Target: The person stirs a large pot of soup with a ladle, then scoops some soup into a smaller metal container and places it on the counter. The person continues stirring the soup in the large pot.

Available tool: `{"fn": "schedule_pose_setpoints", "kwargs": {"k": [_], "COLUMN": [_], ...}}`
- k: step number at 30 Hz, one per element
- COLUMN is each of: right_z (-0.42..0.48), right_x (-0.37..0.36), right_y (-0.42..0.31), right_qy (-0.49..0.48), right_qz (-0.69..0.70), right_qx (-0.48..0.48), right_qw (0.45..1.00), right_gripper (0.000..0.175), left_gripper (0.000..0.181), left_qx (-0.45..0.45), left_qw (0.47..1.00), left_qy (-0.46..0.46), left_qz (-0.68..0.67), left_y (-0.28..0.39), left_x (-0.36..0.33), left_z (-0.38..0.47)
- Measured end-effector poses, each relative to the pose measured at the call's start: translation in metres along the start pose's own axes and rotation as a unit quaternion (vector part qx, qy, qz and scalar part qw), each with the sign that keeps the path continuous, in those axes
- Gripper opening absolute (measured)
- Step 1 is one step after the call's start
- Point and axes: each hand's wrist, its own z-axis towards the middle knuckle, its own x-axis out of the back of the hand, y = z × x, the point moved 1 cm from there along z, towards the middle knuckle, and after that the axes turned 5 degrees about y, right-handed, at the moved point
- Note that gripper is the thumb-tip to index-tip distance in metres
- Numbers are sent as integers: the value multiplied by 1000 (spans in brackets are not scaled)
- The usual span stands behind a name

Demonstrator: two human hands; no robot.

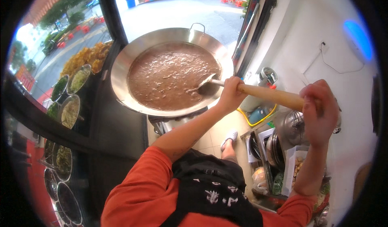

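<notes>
A large, wide metal wok with loop handles stands before me, holding a thick brown stew with a wet, lumpy surface. Both of my hands grip a long-handled wok spatula with a thick wooden shaft. My left hand closes around the shaft near its metal neck, above the wok's right rim. Farther up, my right hand is wrapped over the butt end of the shaft. The metal head dips into the stew at the right side; its lower part is hidden in the brown liquid.
Bowls of chopped greens and other foods line the left counter behind dark framing. A gas cylinder with a yellow hose stands right of the wok. A rack holding pans and a white basket is beside my right leg.
</notes>
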Motion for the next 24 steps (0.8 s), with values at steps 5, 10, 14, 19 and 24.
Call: {"fn": "schedule_pose_setpoints", "kwargs": {"k": [5, 10, 14, 19, 24], "right_z": [-3, -9, -12, -12, -10], "right_x": [-20, -47, -71, -104, -131], "right_y": [12, 31, 46, 56, 60], "right_qy": [-19, -9, -3, 19, 18], "right_qz": [8, 23, 19, 43, 35], "right_qx": [-7, -24, -21, -37, -45], "right_qw": [1000, 999, 1000, 998, 998], "right_gripper": [21, 19, 17, 16, 14], "left_gripper": [31, 27, 24, 22, 26], "left_qx": [-14, -15, -9, 16, 32], "left_qw": [999, 997, 996, 994, 990], "left_qy": [31, 49, 54, 48, 50], "left_qz": [29, 53, 73, 95, 129], "left_y": [-23, -56, -81, -105, -128], "left_x": [6, 12, 22, 39, 57], "left_z": [2, 8, 13, 21, 30]}}
